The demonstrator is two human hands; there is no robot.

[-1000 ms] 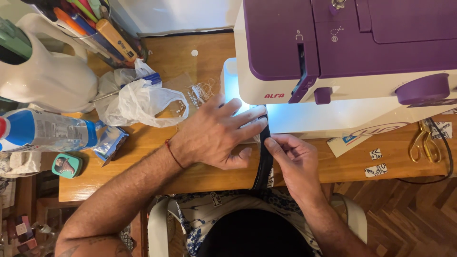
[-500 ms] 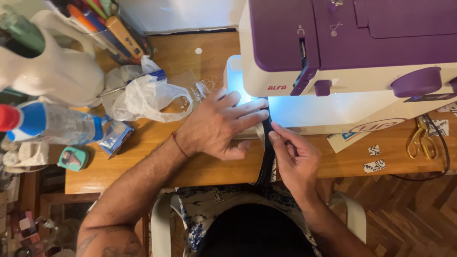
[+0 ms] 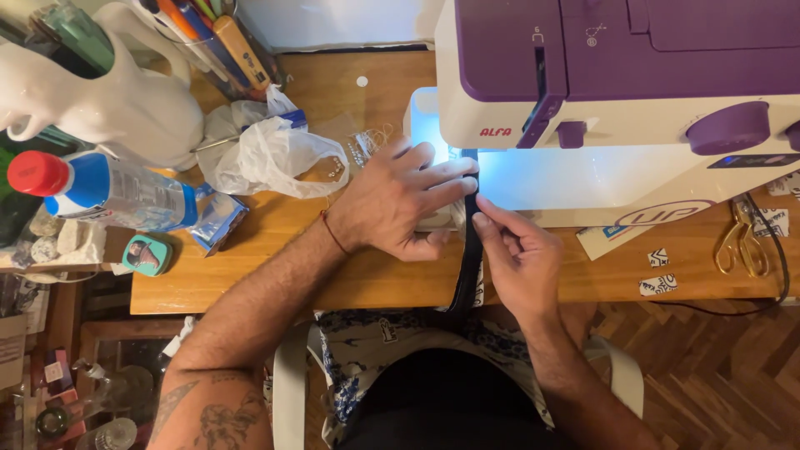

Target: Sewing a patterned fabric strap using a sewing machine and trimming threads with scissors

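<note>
Home sewing corner.
Purple/white sewing machine (image 3: pixel 617 100) on cluttered wooden desk (image 3: pixel 267 275), parquet floor (image 3: pixel 708 358), scissors (image 3: pixel 744 242).
</note>
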